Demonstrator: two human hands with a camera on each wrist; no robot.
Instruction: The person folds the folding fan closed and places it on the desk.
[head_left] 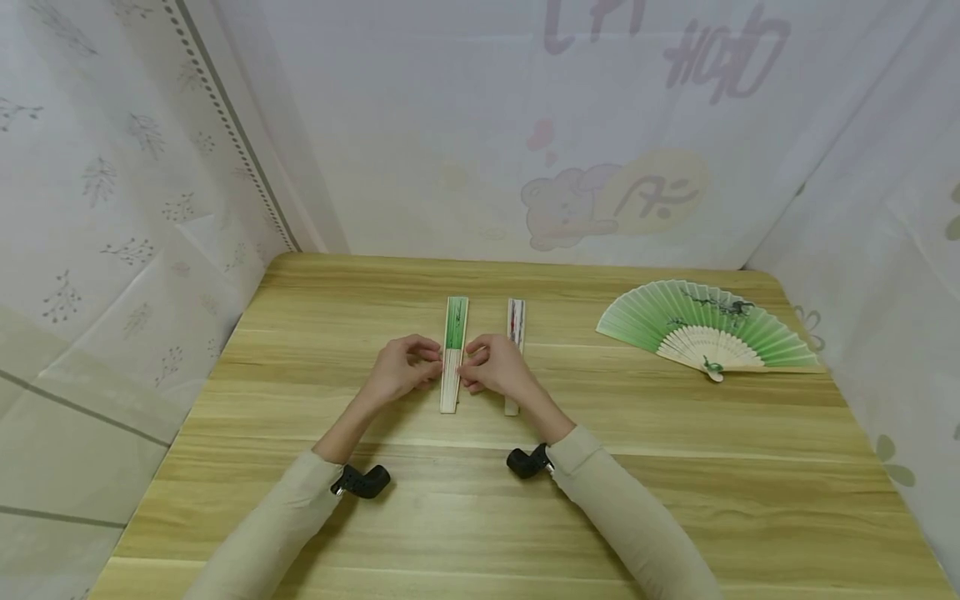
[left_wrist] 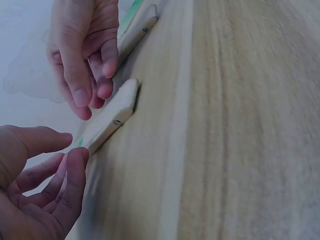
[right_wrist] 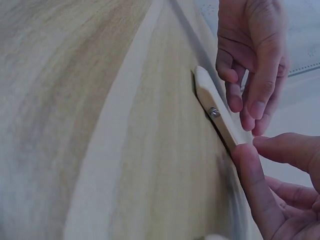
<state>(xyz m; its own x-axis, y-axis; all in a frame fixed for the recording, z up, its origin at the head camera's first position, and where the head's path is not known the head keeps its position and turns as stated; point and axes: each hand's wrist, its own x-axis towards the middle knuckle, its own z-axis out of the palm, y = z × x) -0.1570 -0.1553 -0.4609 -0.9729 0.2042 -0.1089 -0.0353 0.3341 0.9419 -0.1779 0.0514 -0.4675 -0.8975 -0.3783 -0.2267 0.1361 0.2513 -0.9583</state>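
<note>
A folded hand fan (head_left: 456, 323), green above with pale bamboo ribs below, lies lengthwise on the table between my hands. My left hand (head_left: 403, 368) is at its left side, thumb and fingertips bent loosely close to the fan's edge. On the opposite side my right hand (head_left: 497, 367) has its fingertips beside the right edge. Neither hand has its fingers wrapped around the fan. In the right wrist view the fan's riveted end (right_wrist: 214, 112) rests on the wood, near the right index finger (right_wrist: 250, 167). Whether the fingertips touch it is hard to tell.
A second folded fan (head_left: 516, 315), with a red and dark pattern, lies just right, partly hidden by the right hand. A spread green fan (head_left: 637, 321) with a tassel lies at the table's right. Patterned cloth (head_left: 420, 125) hangs behind the wooden table (head_left: 450, 533).
</note>
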